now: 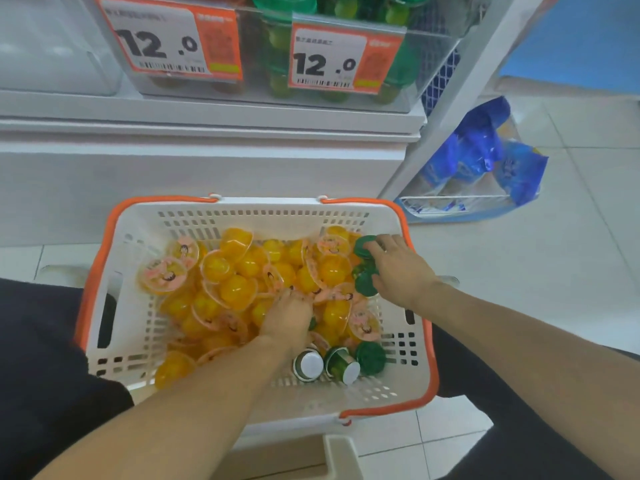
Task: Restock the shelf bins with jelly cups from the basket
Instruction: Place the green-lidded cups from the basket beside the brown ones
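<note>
**While both hands dig, the green cups sit nearest the right**

While the basket (242,216) rests on the floor below the shelf bins (429,46), orange jelly cups (239,289) fill its middle. The left hand (289,318) is buried among them, its grip hidden, so I cannot tell. The right hand (398,265), at the far right corner, curls its fingers over green jelly cups (363,249) directly beneath, nearer the green bin.

Blue packets (485,150), perhaps snacks, right.

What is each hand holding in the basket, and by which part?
The right hand grips green jelly cups by their sides. The left hand is buried among the orange jelly cups; its hold cannot be told.
</note>
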The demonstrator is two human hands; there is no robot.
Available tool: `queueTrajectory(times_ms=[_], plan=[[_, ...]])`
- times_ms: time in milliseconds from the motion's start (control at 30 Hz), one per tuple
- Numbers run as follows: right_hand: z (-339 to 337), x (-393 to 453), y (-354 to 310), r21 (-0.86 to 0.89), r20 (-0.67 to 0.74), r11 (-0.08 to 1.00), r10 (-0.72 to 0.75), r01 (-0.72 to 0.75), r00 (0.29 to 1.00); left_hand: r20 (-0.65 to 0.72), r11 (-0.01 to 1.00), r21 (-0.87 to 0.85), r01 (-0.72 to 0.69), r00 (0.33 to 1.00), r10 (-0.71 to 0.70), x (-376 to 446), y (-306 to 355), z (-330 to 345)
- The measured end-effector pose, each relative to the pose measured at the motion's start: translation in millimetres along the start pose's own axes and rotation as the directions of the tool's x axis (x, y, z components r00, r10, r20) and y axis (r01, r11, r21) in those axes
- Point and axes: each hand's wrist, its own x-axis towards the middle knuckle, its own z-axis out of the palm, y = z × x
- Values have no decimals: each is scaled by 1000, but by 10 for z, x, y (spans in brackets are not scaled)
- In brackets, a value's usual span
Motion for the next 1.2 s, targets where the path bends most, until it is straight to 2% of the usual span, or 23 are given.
queueTrajectory(times_ms=[67, 100, 133, 167, 233, 300, 367, 433, 467, 500, 567, 633, 700, 767, 867, 900, 967, 1067, 1200], plan=[[-10, 116, 43, -152, 44, 986, -56, 62, 997, 27, 969, -241, 61, 998, -56, -17, -37, -155], [-14, 179, 58, -220, 79, 972, -68, 84, 995, 38, 919, -379, 107, 994, -100, -31, -62, -242], [-17, 242, 57, -268, 115, 959, -69, 97, 991, 73, 826, -539, 165, 986, -149, -53, -86, -342], [-30, 296, 34, -300, 142, 948, -64, 104, 988, 149, 685, -692, 229, 973, -175, -75, -117, -442], [-51, 389, -36, -356, 188, 927, -56, 121, 981, 315, 340, -883, 325, 945, -84, -138, -212, -627], [-83, 448, -101, -411, 215, 901, -54, 140, 975, 375, 14, -927, 375, 923, 87, -248, -330, -798], [-140, 492, -145, -403, 217, 906, -41, 128, 975, 384, -264, -865, 427, 901, 199, -355, -450, -910], [-286, 543, -200, -274, 221, 960, -4, 66, 975, 386, -473, -739, 480, 877, 286, -424, -544, -971], [-413, 575, -240, -180, 247, 983, 3, 43, 969, 379, -525, -694, 493, 870, 317, -445, -575, -1002], [-567, 604, -284, -78, 284, 997, -5, 28, 959, 374, -535, -683, 498, 867, 329, -448, -609, -1031], [-949, 647, -395, 126, 330, 992, -70, 29, 941, 370, -490, -728, 480, 876, 309, -430, -675, -1130], [-1374, 651, -543, 301, 290, 951, -155, 63, 944, 358, -385, -804, 452, 886, 293, -420, -738, -1315], [-1800, 615, -696, 451, 236, 889, -206, 81, 950, 350, -228, -873, 432, 878, 327, -428, -802, -1593], [-2191, 543, -834, 532, 172, 837, -258, 131, 951, 355, -75, -909, 409, 857, 374, -468, -886, -1919], [-2628, 396, -910, 523, 59, 818, -314, 238, 948, 321, 88, -945, 314, 851, 415, -601, -988, -2402], [-2740, 347, -899, 521, 19, 809, -327, 270, 945, 287, 96, -957, 273, 863, 416, -661, -1012, -2544], [-2936, 271, -822, 595, -55, 740, -352, 314, 935, 196, 42, -980, 196, 890, 413, -764, -1031, -2790], [-3155, 218, -677, 757, -164, 542, -384, 366, 909, 90, -36, -993, 114, 913, 398, -913, -962, -3106], [-3299, 198, -588, 802, -338, 351, -400, 483, 852, -123, -164, -984, -70, 932, 341, -991, -788, -3365]])
